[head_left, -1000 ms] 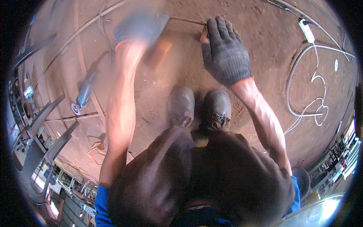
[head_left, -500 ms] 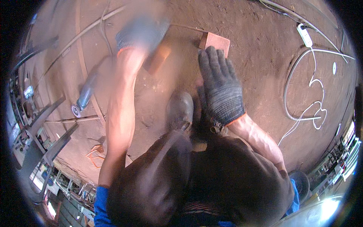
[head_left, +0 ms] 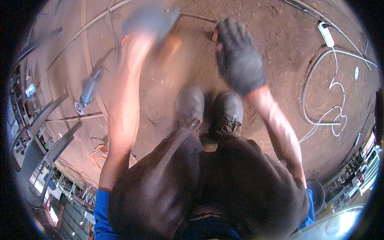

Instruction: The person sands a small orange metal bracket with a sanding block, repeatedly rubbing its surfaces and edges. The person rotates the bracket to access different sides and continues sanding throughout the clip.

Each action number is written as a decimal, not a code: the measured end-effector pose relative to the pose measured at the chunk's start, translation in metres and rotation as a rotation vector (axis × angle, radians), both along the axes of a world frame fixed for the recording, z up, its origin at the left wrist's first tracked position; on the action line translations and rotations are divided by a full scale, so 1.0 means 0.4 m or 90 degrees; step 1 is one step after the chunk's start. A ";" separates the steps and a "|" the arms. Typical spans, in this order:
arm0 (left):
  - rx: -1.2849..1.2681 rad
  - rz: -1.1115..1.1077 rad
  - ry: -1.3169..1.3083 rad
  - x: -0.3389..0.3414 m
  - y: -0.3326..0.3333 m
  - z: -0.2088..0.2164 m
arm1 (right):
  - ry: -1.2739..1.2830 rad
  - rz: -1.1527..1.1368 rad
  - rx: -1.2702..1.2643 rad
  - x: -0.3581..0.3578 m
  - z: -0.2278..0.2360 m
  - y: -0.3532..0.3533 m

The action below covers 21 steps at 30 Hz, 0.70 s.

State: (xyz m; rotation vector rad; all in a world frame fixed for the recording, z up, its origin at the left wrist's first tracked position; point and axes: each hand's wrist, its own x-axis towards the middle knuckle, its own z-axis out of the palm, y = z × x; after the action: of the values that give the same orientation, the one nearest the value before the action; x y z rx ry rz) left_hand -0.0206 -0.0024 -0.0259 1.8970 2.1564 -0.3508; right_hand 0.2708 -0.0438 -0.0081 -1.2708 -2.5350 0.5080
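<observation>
1. The left hand (head_left: 149,21), in a dark glove, is looking very blurry near the top, so nobody can see if its fingers are holding something.
2. The right hand (head_left: 241,60), also gloved, is showing its back, and its long fingers are pointing forward, not curling into a fist.
3. A brown block (head_left: 215,35) is peeking out beside the right hand, which is hiding the rest.
4. A blurry orange block (head_left: 169,46) is lying on the floor (head_left: 280,56), just beside the left hand.
5. A thin rod (head_left: 198,17) is stretching between the hands.
6. A blue grinder (head_left: 89,90) is lying left of the left arm.
7. A white power strip (head_left: 326,35) is lying well off to the right.
</observation>
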 end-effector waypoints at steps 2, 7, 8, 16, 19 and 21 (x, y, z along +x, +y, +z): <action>0.002 -0.003 0.002 -0.002 0.018 -0.004 | 0.012 0.054 0.023 0.017 -0.010 -0.059; -0.064 -0.004 -0.024 0.036 0.031 0.010 | 0.027 -0.015 0.053 0.031 -0.048 0.050; -0.058 -0.018 -0.030 0.026 0.032 0.006 | 0.074 0.000 0.033 0.020 -0.039 0.016; -0.059 -0.235 0.129 -0.025 -0.003 -0.058 | 0.139 0.058 -0.054 0.000 0.003 -0.022; -0.051 -0.180 0.102 -0.011 -0.001 -0.048 | 0.070 0.122 -0.034 0.029 0.016 -0.061; -0.026 -0.200 0.087 -0.028 0.017 -0.071 | 0.161 0.071 -0.094 0.066 0.001 0.006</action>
State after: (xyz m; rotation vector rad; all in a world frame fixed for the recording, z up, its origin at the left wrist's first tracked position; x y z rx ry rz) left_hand -0.0320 0.0046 -0.0543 2.2500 1.9089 -0.5936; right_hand 0.2974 -0.0415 -0.0075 -1.0399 -2.4001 0.8374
